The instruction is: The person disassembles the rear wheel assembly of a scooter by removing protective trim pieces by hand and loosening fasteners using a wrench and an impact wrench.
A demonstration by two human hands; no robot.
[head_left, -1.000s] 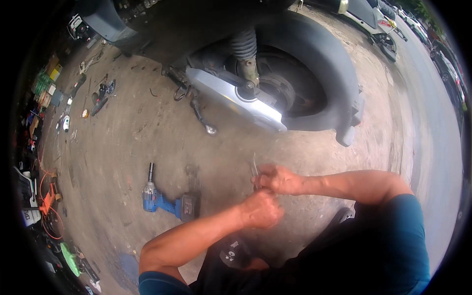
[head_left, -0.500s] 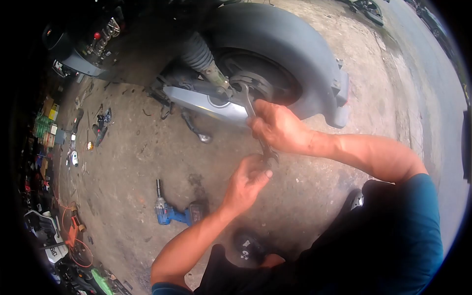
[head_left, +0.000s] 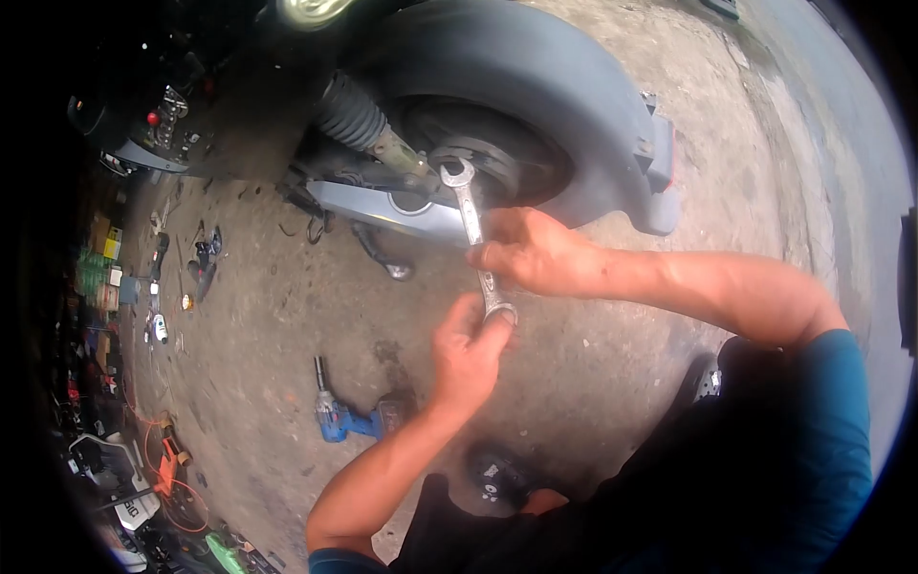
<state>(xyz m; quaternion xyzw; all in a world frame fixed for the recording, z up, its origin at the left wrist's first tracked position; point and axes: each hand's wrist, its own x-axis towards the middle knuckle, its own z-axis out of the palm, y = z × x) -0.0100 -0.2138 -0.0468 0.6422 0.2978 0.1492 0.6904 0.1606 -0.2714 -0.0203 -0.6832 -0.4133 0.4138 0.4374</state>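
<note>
Wrench (head_left: 469, 212) gripped mid-shaft by right hand (head_left: 535, 253), lower end by left hand (head_left: 464, 359); drill (head_left: 335, 421) seen left of wrench.

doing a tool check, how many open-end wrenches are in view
1 open-end wrench, held mid-shaft by the right hand, left hand at its lower end; clutter may hide more.

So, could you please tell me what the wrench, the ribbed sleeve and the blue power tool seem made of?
The wrench looks like metal, probably steel, with a silvery shine. The ribbed sleeve seems matte rubber or soft plastic, judging by its folds. The blue power tool seems mostly smooth plastic, from its even colour.
</note>
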